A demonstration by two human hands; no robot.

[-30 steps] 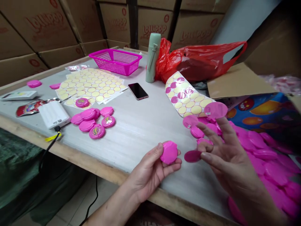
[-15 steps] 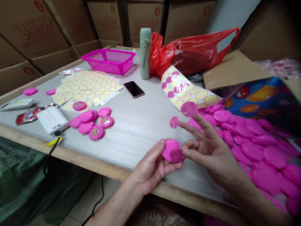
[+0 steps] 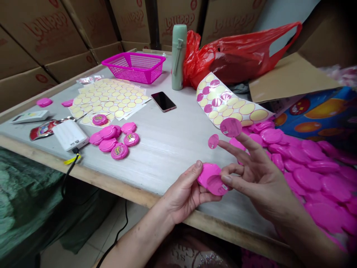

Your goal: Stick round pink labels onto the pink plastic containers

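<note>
Between thumb and fingers, my left hand (image 3: 185, 193) holds a round pink plastic case (image 3: 208, 172) above the table's front edge. My right hand (image 3: 256, 178) pinches a round pink sticker (image 3: 217, 185) by its edge, and that sticker overlaps the case's lower right face. I cannot tell whether it is stuck down. Two more round stickers cling to raised fingertips of the same hand: a larger sticker (image 3: 231, 127) and a smaller-looking sticker (image 3: 213, 141). Right of this hand lies a heap of pink cases (image 3: 306, 178). A partly used sticker sheet (image 3: 227, 106) leans behind it.
To the left are several pink cases (image 3: 107, 144), a white power bank (image 3: 70, 134) with a cable, and spread sheets (image 3: 111, 97). Farther back are a phone (image 3: 163, 101), a pink basket (image 3: 134, 69), a green flask (image 3: 179, 57), a red bag (image 3: 237, 56) and an open carton (image 3: 290, 78).
The pinched sticker has turned more face-on over the case, showing more of its disc. The whole view has shifted slightly, with both hands staying close together.
</note>
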